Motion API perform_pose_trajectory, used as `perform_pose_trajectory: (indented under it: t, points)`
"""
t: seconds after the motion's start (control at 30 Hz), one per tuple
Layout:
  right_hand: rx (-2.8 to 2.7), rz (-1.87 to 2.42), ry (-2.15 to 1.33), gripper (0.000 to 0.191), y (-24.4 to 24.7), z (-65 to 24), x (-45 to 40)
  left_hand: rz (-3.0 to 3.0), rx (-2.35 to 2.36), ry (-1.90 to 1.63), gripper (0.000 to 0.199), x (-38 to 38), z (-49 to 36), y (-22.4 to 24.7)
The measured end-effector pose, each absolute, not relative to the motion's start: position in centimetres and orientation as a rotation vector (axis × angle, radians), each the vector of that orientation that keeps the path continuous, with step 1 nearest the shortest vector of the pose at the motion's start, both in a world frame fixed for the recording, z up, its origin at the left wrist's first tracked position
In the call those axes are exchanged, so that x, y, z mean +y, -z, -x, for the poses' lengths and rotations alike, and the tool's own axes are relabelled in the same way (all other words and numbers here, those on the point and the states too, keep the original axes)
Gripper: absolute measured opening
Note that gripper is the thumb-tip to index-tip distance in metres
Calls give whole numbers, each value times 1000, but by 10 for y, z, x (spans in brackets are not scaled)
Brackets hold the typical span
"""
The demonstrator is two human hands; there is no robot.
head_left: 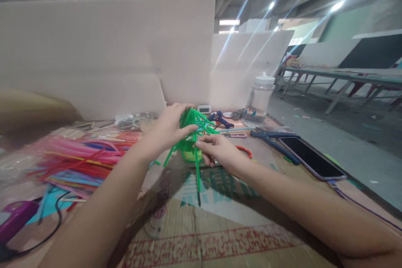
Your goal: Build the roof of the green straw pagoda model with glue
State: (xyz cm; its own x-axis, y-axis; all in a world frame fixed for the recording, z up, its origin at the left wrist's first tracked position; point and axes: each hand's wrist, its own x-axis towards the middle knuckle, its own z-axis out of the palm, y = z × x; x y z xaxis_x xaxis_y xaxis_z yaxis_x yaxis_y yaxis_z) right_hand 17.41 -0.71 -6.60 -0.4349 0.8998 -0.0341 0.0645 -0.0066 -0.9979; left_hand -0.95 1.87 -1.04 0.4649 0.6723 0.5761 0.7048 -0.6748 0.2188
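Evidently midway through, a spiky bundle of bright green, fuzzy, bendable stems (185,145) sits between a person's 2 bare hands, held above a work table. The left hand (171,123) curves around the bundle's upper left side, thumb and fingers clamped on it from either side, though some fingertips are hidden. The right hand (220,149) has its thumb and index finger pinched together at 1 long green stem (197,173), which hangs below those fingertips and ends in a dark tip.

As for progress, many stems already gather at a peak just under the left fingers and fan out downward, so the basic form looks made. Several ends stick out loosely beyond the right fingertips, and the long stem hangs free at its lower end; these parts seem unfinished. How firmly the inner joins are fixed cannot be told.

Well left of the left fingers lies a heap of pink, red, yellow and blue fuzzy stems (91,157), apparently unused. Just beyond the fingers rests a small dark blue glue gun (222,119). Farther right of the right fingers are blue-handled pliers (276,144) and a black-screened phone (310,157).
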Motion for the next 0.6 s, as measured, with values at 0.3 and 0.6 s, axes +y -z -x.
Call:
perform_pose_trajectory:
  t: [0.3,0.6]
  points:
    - [-1886,1051,-1505,21,49,-189,-4,2689,-1272,1048,46,19,10,10]
    - [-2270,1242,-844,23,28,-215,4,2634,-1277,1050,55,24,7,14]
